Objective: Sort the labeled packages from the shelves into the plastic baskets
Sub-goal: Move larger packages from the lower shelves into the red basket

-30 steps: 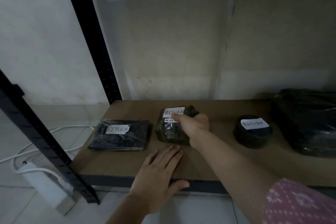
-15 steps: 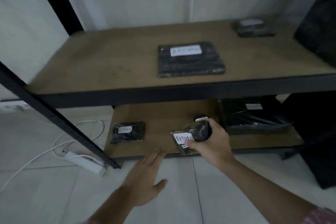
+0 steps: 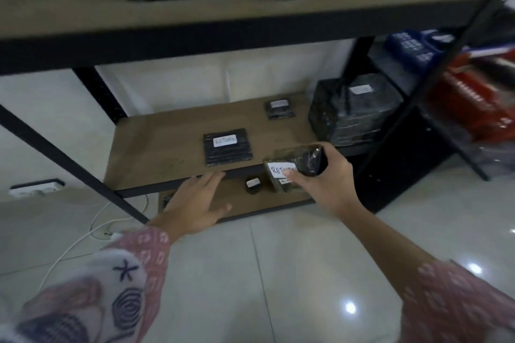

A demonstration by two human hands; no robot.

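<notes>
My right hand (image 3: pixel 324 181) grips a dark plastic-wrapped package (image 3: pixel 296 166) with a white "RETURN" label, held in the air in front of the shelf unit. My left hand (image 3: pixel 195 202) hovers open, fingers spread, near the front edge of the middle shelf (image 3: pixel 156 153). On that shelf lie a flat black package (image 3: pixel 228 147) labelled "RETURN", a small labelled package (image 3: pixel 279 109) further back, and a large wrapped bundle (image 3: pixel 354 114) at the right. A small round black package (image 3: pixel 253 185) sits on the bottom shelf. A blue basket (image 3: pixel 412 46) and a red basket (image 3: pixel 473 103) stand at the right, blurred.
The top shelf (image 3: pixel 195 11) carries two big black wrapped bundles. Black steel uprights and a diagonal brace (image 3: pixel 69 160) frame the unit. White cables and a power strip (image 3: pixel 36 188) lie on the tiled floor at the left. The tiled floor spreads below my arms.
My right hand lifted the RETURN package off the bottom shelf and carried it up and out. My head rose and pulled back, so upper shelves and the baskets came into view.
</notes>
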